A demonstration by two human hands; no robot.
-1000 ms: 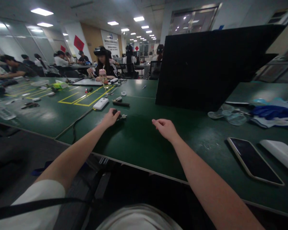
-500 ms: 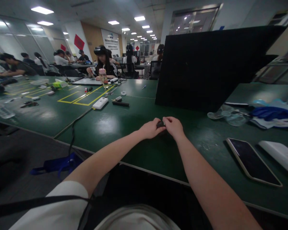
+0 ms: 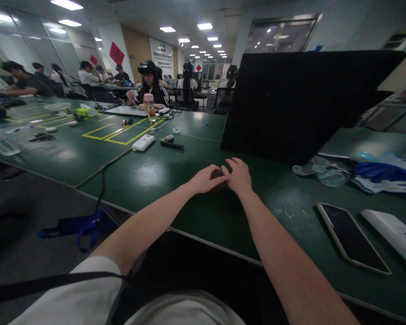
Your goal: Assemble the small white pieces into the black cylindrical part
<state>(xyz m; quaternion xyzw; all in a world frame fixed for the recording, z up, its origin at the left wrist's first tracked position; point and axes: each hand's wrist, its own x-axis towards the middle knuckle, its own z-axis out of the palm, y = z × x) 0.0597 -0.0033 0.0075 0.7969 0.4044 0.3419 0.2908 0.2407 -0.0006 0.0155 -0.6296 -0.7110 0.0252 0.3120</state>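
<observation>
My left hand (image 3: 204,179) is closed around a small dark object (image 3: 217,173), just above the green table. Its kind cannot be made out, since the fingers cover much of it. My right hand (image 3: 238,175) is at the object's right end, where its thumb appears to touch it. The other right fingers are stretched out and apart from the thumb. Behind my hands stands a large black panel (image 3: 284,104).
Farther left lie a white power bank (image 3: 144,142), a black bar (image 3: 172,145) and a tape ring (image 3: 176,130). At right are a phone (image 3: 353,237), a white device (image 3: 392,234) and blue cloth (image 3: 380,170). A person (image 3: 152,92) sits across the table (image 3: 149,180).
My right fingers have gone from a pinch at the object's end to a spread pose. Both hands have shifted slightly left, and the camera view has tilted a little.
</observation>
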